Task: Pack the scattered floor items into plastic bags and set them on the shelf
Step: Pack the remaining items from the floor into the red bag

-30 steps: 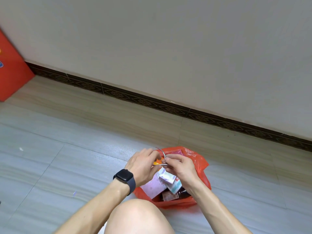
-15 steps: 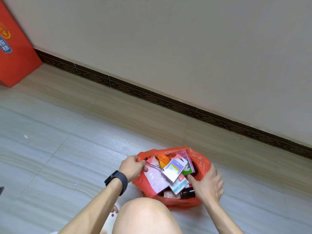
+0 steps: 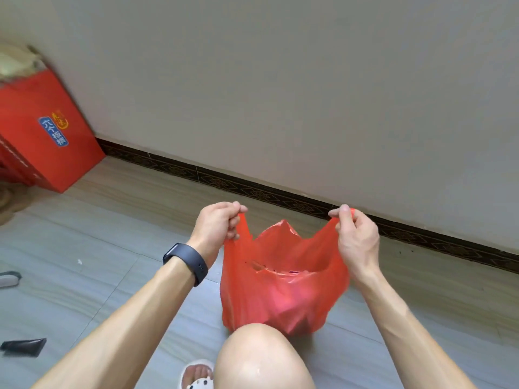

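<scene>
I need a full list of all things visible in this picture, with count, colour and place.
plastic bag: 1, red, centre, held up by both handles
carton: 1, red with blue label, far left against the wall
flat object: 1, black, floor, lower left
cut-off object: 1, grey, floor, left edge
skirting: 1, dark patterned, foot of the wall
wall: 1, off-white, upper half
floor: 1, grey and beige tiles, lower half
wristband: 1, black, left wrist
slipper: 1, white, bottom edge beside the knee
knee: 1, bare, bottom centre, before the bag
left hand: 1, pinches the bag's left handle
right hand: 1, pinches the right handle
</scene>
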Available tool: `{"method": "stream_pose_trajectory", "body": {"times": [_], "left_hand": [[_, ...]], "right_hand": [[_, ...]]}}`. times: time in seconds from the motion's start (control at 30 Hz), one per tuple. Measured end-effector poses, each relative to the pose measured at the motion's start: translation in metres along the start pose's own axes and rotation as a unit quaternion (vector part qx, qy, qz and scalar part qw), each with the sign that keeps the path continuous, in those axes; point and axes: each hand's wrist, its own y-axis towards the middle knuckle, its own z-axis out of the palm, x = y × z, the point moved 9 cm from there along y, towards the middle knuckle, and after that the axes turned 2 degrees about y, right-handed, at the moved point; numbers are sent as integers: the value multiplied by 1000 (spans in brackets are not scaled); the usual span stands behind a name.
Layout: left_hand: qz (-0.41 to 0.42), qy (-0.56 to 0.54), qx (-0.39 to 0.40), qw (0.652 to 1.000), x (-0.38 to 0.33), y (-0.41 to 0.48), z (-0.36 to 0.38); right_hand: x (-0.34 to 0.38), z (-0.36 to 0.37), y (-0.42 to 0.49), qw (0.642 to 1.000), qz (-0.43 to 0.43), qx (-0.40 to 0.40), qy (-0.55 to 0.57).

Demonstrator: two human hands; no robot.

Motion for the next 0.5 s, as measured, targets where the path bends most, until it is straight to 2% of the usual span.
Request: {"method": "stream_pose_trajectory", "body": {"times": [0.07,0.17,0.23,0.3,0.37,0.43,0.5], "left_hand": [[13,55,-13,998,-7,-6,-7],[-18,181,-63,981,-1,-10,-39],[-37,197,-102,974,4,-15,-66],[-43,299,-104,948,7,-20,-85],[-71,445,-58,891,20,-28,-88],[-126,502,2,856,46,-33,-84],[-132,533,33,835,62,-31,-75]], "right_hand": [[-8,-3,-5,999,15,25,-45],[-23,-1,-18,994,44,64,-82],[-20,-5,-28,994,38,46,-97],[-23,-1,-35,991,34,37,-125],[-39,25,-43,960,43,122,-247],[-59,44,-54,899,82,215,-372],[-69,44,-60,870,113,236,-418]]}}
